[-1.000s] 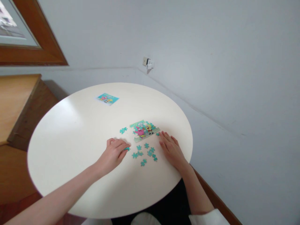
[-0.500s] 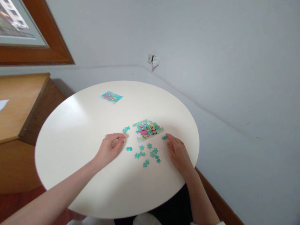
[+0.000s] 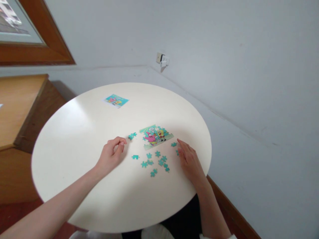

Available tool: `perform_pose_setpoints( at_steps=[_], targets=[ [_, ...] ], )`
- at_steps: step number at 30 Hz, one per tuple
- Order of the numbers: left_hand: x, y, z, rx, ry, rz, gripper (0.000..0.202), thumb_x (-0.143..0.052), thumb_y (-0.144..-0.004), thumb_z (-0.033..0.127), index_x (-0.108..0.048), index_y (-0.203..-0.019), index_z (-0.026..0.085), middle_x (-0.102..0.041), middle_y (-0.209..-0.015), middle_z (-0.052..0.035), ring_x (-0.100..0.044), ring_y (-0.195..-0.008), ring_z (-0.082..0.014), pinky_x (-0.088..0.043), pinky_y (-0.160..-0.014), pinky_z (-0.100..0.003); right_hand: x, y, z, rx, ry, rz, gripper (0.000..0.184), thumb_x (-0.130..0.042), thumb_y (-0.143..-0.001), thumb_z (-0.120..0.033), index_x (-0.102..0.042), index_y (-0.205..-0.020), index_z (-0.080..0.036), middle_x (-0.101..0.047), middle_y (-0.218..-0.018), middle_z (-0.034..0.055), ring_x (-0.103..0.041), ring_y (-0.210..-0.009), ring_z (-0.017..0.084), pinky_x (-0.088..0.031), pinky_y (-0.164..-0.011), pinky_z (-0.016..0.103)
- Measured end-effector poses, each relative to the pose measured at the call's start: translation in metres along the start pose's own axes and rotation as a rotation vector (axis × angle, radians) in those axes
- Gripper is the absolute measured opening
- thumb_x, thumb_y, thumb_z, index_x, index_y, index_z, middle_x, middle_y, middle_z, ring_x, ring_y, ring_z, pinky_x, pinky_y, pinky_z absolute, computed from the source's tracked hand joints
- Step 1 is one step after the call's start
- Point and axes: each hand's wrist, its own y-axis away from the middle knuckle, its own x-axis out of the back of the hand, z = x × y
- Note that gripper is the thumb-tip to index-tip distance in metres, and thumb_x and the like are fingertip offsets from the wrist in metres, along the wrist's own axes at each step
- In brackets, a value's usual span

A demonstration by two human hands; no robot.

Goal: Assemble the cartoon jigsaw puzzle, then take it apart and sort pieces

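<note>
A partly joined jigsaw puzzle [image 3: 156, 136] with cartoon figures lies on the round white table [image 3: 82, 159]. To its left is my left hand [image 3: 112, 153], its fingers curled in and no piece visible in them. Close to that hand lies a small cluster of teal pieces [image 3: 132, 135]. My right hand [image 3: 190, 161] rests at the puzzle's right with fingers stretched out. Near its fingertips is one teal piece [image 3: 173, 144]; another piece [image 3: 177, 152] shows partly by the thumb. Several loose teal pieces [image 3: 161, 162] are scattered between my hands.
A printed picture card [image 3: 116, 100] with the same cartoon scene lies at the table's back left. A wooden cabinet [image 3: 20, 109] stands on the left. On the wall behind are a socket and a white plug [image 3: 164, 61].
My left hand has drawn back to the left, away from the puzzle. Beside my right thumb a teal piece now shows. The whole view has shifted slightly.
</note>
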Motion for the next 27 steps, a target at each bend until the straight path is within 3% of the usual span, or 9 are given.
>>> perform_pose_setpoints(
  at_steps=[12,20,23,27],
  targets=[
    [0.001,0.002,0.000,-0.052,-0.060,0.005,0.030,-0.031,-0.086,0.035,-0.050,-0.068,0.020,-0.054,-0.057,0.0000,-0.051,-0.062,-0.0168,-0.040,-0.064,-0.030,0.002,0.000,-0.002,0.006,0.017,-0.016,0.041,-0.029,-0.094,-0.032,-0.049,-0.126,-0.019,-0.058,-0.123,0.0122,-0.052,-0.115,0.023,-0.039,-0.099,0.046],
    [-0.001,0.002,-0.002,-0.007,0.047,0.005,0.025,-0.034,-0.087,0.035,-0.053,-0.082,0.019,-0.048,-0.056,0.0032,-0.047,-0.054,-0.0140,-0.037,-0.058,-0.027,0.002,0.000,-0.002,0.007,0.015,-0.014,0.041,-0.030,-0.093,-0.032,-0.051,-0.124,-0.015,-0.058,-0.123,0.0136,-0.052,-0.114,0.024,-0.039,-0.099,0.045],
    [-0.002,0.003,-0.001,0.008,0.092,0.018,0.022,-0.037,-0.087,0.036,-0.051,-0.087,0.019,-0.048,-0.059,0.0033,-0.050,-0.058,-0.0136,-0.038,-0.059,-0.025,0.004,0.000,-0.004,0.041,-0.010,0.018,0.038,-0.032,-0.093,-0.032,-0.055,-0.120,-0.018,-0.061,-0.118,0.0121,-0.054,-0.111,0.024,-0.041,-0.097,0.045],
    [-0.004,0.003,-0.001,0.004,0.117,0.031,0.017,-0.042,-0.084,0.035,-0.046,-0.078,0.020,-0.048,-0.061,0.0033,-0.050,-0.061,-0.0127,-0.038,-0.060,-0.024,0.007,0.003,-0.019,0.092,-0.058,0.095,0.029,-0.041,-0.091,-0.034,-0.064,-0.102,-0.020,-0.066,-0.102,0.0102,-0.059,-0.098,0.023,-0.045,-0.089,0.041]
  ],
)
